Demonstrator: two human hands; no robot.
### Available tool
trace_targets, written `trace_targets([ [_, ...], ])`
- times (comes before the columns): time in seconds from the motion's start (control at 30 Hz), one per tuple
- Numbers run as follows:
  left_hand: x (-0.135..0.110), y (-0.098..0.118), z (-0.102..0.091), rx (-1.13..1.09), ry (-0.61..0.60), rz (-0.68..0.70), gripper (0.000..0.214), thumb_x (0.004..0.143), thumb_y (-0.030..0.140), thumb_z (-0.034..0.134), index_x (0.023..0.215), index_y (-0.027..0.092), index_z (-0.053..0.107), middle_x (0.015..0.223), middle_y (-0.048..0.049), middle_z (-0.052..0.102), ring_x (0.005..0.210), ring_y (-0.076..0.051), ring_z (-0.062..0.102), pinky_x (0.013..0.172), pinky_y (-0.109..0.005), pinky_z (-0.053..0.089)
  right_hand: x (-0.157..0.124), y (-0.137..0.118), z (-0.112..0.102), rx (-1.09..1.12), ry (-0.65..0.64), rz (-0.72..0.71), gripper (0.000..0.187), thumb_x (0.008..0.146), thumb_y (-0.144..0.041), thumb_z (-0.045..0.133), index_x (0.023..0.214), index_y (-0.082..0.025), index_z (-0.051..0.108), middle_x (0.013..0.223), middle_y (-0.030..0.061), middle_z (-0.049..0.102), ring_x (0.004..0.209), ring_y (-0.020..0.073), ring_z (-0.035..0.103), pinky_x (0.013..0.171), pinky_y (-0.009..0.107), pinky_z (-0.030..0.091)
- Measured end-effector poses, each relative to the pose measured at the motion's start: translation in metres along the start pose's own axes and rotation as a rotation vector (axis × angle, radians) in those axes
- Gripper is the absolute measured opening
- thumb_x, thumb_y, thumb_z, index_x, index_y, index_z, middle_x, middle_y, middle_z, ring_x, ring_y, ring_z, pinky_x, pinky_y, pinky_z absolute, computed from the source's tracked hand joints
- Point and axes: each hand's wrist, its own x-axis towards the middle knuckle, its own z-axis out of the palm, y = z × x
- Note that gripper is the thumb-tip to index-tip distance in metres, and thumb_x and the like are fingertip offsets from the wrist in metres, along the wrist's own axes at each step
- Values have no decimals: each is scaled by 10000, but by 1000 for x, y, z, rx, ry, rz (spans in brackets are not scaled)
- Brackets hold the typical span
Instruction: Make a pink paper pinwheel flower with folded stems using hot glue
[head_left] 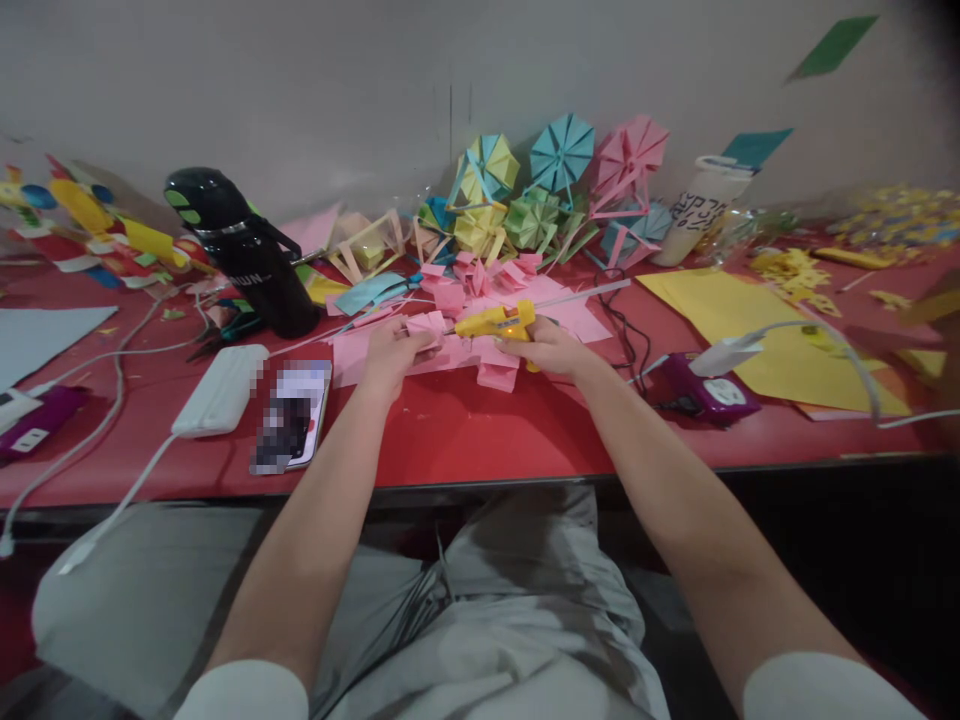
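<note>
Both hands are working over a red tabletop (465,425). Left hand (390,352) is pinching a folded pink paper piece (426,326); right hand (551,348) is gripping a yellow plastic glue gun (493,321).

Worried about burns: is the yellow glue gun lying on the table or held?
Held: the right hand grips the glue gun above the red table, nozzle toward the folded pink paper under the left hand.

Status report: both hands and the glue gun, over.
Left hand gripping pink folded paper. Right hand gripping yellow glue gun, nozzle toward the paper. Loose pink pieces crowd the spot; phone beside left forearm.
</note>
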Motion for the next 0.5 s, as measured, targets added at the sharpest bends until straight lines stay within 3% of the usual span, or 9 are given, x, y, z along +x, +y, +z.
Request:
trace_targets([
  [0.2, -1, 1, 0, -12, 22, -9, 166, 659, 62, 714, 768, 139, 615, 700, -9, 681, 660, -123, 675, 787, -329, 611, -1, -1, 1, 2, 1, 84, 394, 809, -520, 706, 1036, -198, 691, 830, 61, 677, 747, 218, 601, 679, 357, 525],
  [0.4, 0, 0, -1, 6, 13, -3, 193, 634, 95, 736, 758, 153, 599, 698, 2, 664, 692, -147, 689, 801, -350, 608, -3, -7, -7, -31, 17, 52, 370, 821, -432, 701, 1100, -188, 686, 1021, 89, 731, 907, 246, 652, 856, 402, 550],
  [0.5, 1, -2, -3, 0, 7, 3, 214, 624, 104, 756, 768, 154, 605, 691, 6, 653, 686, -148, 683, 802, -359, 608, -4, -8, -13, -109, 92, 100, 379, 844, -460, 683, 1100, -181, 693, 961, 92, 731, 839, 244, 650, 796, 403, 554],
])
